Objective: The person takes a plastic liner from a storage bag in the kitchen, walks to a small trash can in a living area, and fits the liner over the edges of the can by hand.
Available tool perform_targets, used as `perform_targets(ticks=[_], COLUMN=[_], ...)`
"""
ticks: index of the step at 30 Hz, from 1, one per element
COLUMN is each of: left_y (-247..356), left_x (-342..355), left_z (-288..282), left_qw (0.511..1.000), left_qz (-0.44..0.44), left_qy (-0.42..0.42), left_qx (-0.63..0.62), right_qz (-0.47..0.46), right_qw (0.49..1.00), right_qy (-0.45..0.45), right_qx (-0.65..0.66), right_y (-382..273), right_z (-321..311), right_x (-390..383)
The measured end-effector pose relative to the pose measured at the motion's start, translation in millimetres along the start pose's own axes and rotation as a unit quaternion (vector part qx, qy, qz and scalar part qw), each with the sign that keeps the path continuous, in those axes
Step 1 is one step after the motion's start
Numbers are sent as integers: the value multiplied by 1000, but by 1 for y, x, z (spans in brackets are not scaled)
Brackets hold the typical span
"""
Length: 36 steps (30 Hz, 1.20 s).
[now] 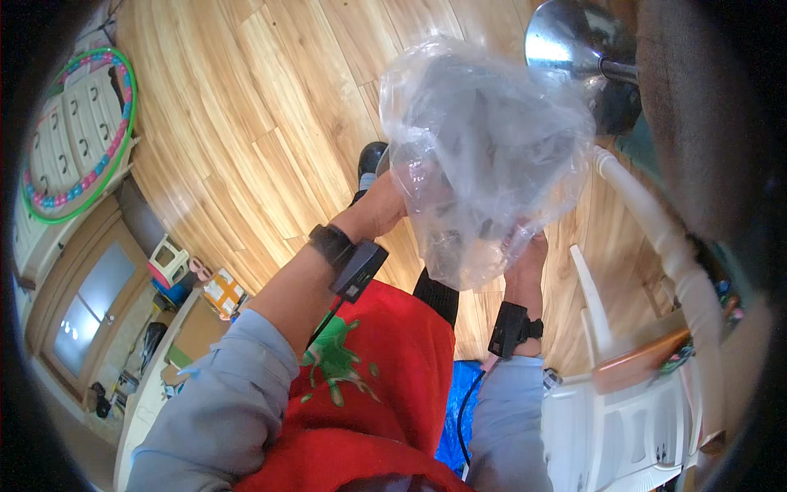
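A large, crumpled, see-through plastic bag (492, 139) is spread out in front of me above the floor. At its left lower edge my left hand (389, 203) grips it, the fingers showing only dimly through the plastic. On the right lower side my right hand (529, 250) is closed on the bag's edge, its fingertips partly covered by the film. The bag looks puffed and wrinkled, and I can make out no object inside it. Both wrists carry a black strapped device with a cable.
Wood-look floor (270, 107) lies below. A chrome round base (566, 41) stands at the far right, near a white plastic chair (639, 426). Blue plastic (461, 410) lies beside my red apron (369, 369). A hoop (131, 107) leans on white drawers (78, 131) at the left.
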<state>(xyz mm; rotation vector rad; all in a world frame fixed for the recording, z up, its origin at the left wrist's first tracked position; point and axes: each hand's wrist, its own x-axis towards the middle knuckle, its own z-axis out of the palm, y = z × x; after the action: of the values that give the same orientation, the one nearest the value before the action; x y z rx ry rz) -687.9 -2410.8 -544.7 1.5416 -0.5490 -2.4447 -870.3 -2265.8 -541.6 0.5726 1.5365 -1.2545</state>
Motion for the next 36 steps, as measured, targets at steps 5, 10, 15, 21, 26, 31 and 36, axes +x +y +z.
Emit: perform_targets(ticks=[5,10,15,21,26,31,36], left_y=[7,11,-4,8,14,1,-11], left_x=[14,13,-6,19,32,0,-14], left_z=[0,-6,-17,2,14,0,-27], left_qw=[990,999,993,985,980,976,919], left_qz=[102,45,3,7,125,46,-44], left_qy=[-54,-7,103,7,49,180,305], left_qx=[79,30,56,170,144,115,246], right_qz=[18,102,173,139,203,211,199], right_qw=[989,983,965,974,953,967,972], right_qy=[25,28,43,-12,-27,-51,-103], right_qx=[-147,-147,-194,-176,-224,-134,-71], right_y=[15,17,15,25,27,49,46], right_z=[-11,-19,-11,-17,-6,-23,-6], right_x=[-3,-11,-17,-16,-21,-12,-21])
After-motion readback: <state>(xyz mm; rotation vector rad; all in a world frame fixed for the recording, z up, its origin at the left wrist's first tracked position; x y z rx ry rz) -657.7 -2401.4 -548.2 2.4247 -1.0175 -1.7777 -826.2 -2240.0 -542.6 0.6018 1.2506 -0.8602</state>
